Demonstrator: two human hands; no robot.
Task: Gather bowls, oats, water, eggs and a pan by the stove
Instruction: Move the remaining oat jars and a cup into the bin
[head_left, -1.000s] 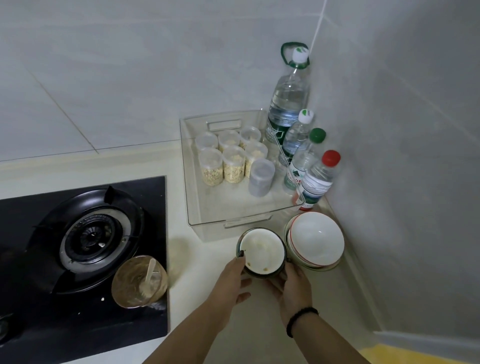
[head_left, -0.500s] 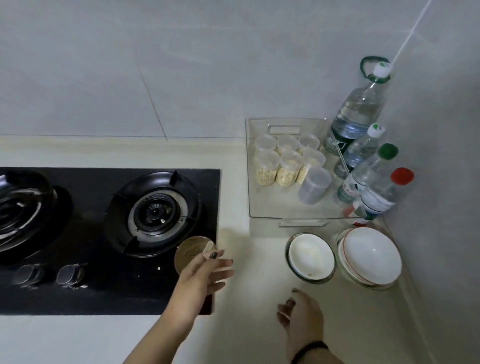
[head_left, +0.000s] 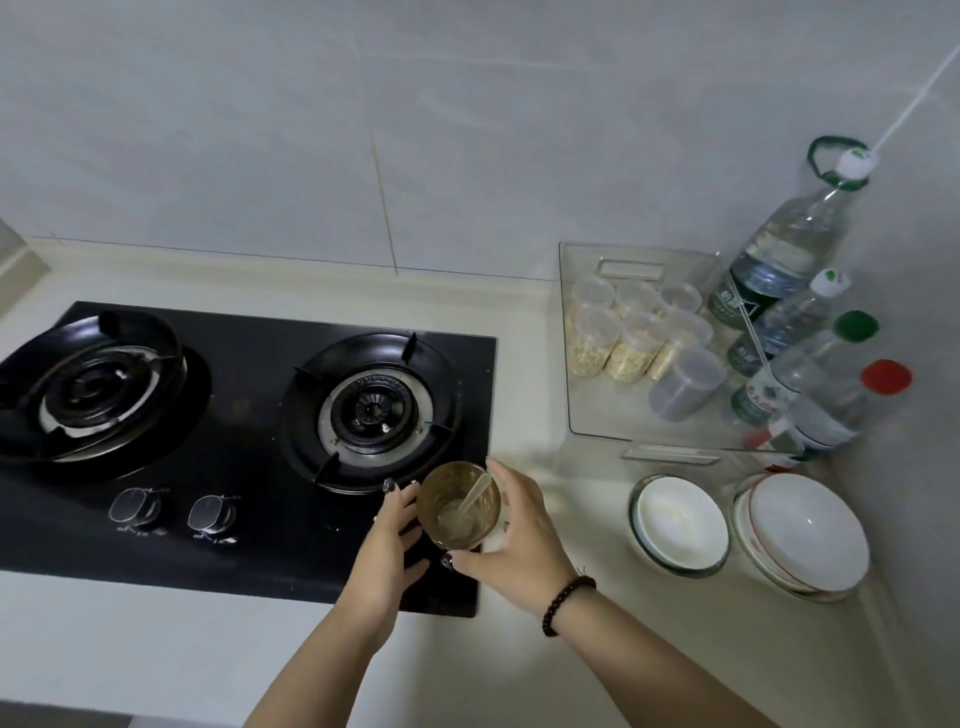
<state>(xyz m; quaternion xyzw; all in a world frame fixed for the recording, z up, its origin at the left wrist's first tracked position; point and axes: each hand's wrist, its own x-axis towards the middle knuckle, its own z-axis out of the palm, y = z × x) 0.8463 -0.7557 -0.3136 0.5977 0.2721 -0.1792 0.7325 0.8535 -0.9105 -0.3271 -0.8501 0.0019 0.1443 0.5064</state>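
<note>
Cupping a small glass bowl (head_left: 459, 505) with a spoon in it, left hand (head_left: 387, 540) and right hand (head_left: 511, 540) curl around its sides at the stove (head_left: 249, 415) edge. Beyond, on the surface, stand white bowls (head_left: 748, 525), oat jars (head_left: 623, 332) and water bottles (head_left: 800, 322). Neither eggs nor pan appear, so gathering seems partway done.

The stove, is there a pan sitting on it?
No, both burners of the stove are bare; only a small cup with a spoon stands at its corner, between both hands.
</note>
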